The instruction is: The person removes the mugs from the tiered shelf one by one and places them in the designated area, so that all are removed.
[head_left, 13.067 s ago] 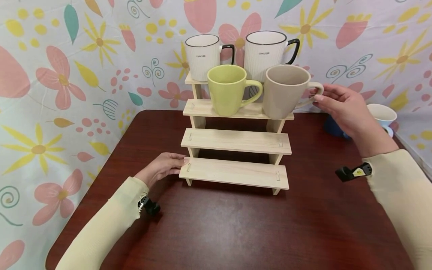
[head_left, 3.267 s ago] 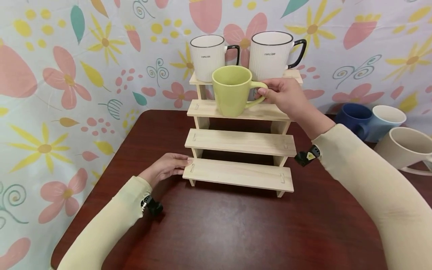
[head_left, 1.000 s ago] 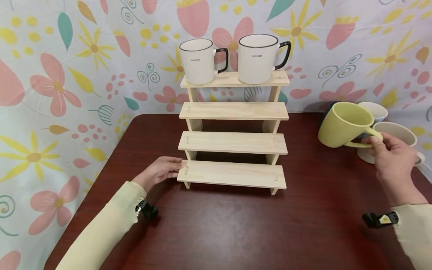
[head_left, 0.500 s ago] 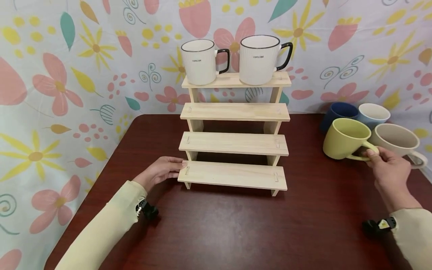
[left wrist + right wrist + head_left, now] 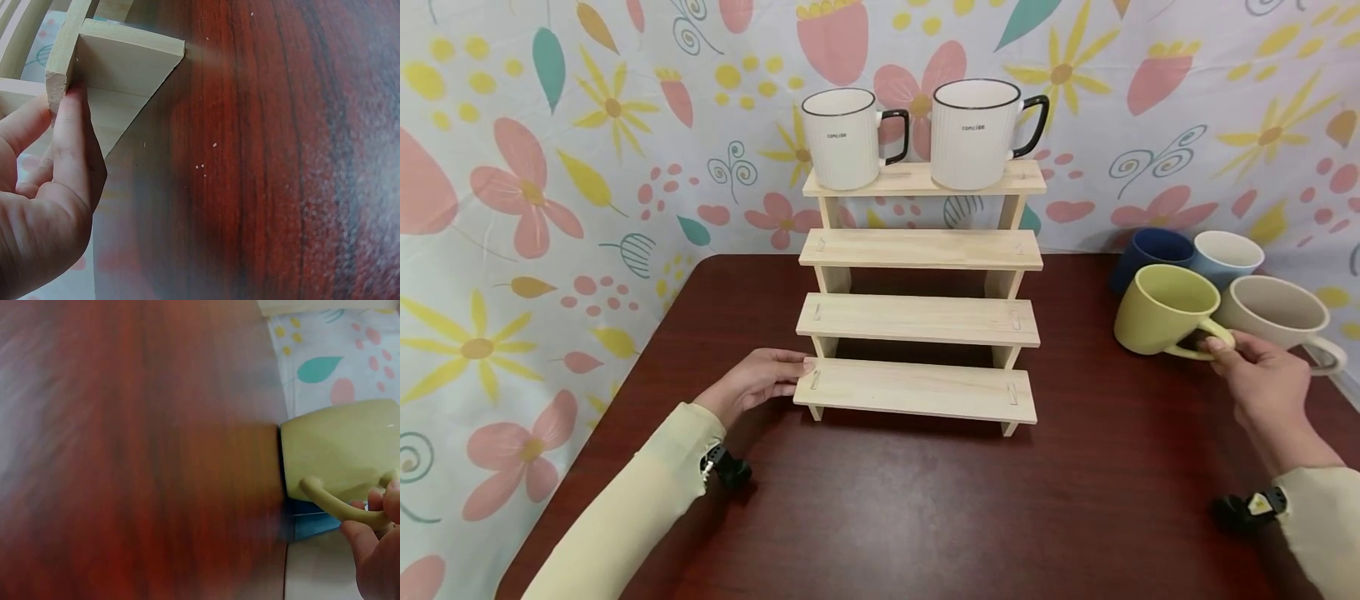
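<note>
Your right hand pinches the tapered yellow-green mug by its handle; your left hand, the wooden rack by its squared edge — glossy tabletop between your grips.

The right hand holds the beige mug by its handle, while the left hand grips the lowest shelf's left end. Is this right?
The colour is wrong: in the head view, the right hand holds the yellow-green mug by its handle. The left hand does grip the left end of the lowest shelf.
</note>
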The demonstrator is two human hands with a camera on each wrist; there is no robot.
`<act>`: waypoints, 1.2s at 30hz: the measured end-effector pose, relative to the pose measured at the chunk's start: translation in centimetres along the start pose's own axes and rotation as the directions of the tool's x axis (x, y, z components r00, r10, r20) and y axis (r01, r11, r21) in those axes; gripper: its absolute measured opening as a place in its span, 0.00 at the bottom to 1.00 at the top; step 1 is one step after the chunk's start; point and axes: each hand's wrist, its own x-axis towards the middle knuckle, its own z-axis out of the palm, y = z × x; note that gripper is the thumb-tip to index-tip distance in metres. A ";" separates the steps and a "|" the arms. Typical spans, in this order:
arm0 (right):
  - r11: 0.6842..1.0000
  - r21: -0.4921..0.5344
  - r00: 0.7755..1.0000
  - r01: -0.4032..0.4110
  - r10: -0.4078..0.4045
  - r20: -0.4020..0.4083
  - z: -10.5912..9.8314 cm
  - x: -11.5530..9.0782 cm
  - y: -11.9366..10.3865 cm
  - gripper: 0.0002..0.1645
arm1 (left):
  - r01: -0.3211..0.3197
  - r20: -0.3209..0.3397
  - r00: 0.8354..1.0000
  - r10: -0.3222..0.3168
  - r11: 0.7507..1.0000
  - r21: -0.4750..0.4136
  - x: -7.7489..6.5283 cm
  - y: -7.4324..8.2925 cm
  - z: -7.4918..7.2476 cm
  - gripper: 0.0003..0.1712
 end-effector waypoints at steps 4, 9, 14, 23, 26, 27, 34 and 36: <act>0.997 -0.080 0.999 -0.004 0.006 0.031 -0.7 -0.1 0.2 0.24 | 0.004 -0.008 1.000 -0.004 1.000 0.016 0.1 -0.1 0.1 0.31; 0.988 -0.153 0.999 -0.002 0.008 0.041 -1.2 -0.2 0.2 0.25 | 0.005 -0.007 1.000 -0.005 1.000 0.020 0.0 -0.2 0.1 0.30; 0.980 -0.197 1.000 -0.004 0.008 0.018 -1.4 -0.4 0.0 0.26 | 0.013 -0.011 1.000 -0.013 1.000 0.008 -0.1 -0.2 0.2 0.30; 0.937 -0.348 0.999 -0.007 -0.008 -0.042 -1.2 -0.8 -0.3 0.29 | -0.006 0.004 1.000 0.006 1.000 0.000 -0.2 0.0 0.1 0.31; 0.927 -0.374 0.999 -0.002 -0.013 -0.035 -1.2 -0.8 -0.3 0.29 | -0.003 0.003 1.000 0.003 1.000 -0.005 -0.2 -0.1 0.1 0.30; 0.925 -0.379 0.999 -0.002 -0.012 -0.035 -1.2 -0.8 -0.3 0.29 | 0.001 0.001 1.000 -0.001 1.000 -0.006 -0.2 -0.1 0.1 0.30; 0.928 -0.372 1.000 0.004 -0.008 -0.009 -1.6 -0.9 -0.1 0.27 | 0.002 0.007 1.000 -0.002 1.000 0.005 0.2 0.0 0.1 0.30; 0.938 -0.345 0.999 0.021 -0.006 0.043 -1.6 -0.8 0.0 0.26 | 0.010 -0.003 1.000 -0.010 1.000 0.007 0.1 0.0 0.0 0.30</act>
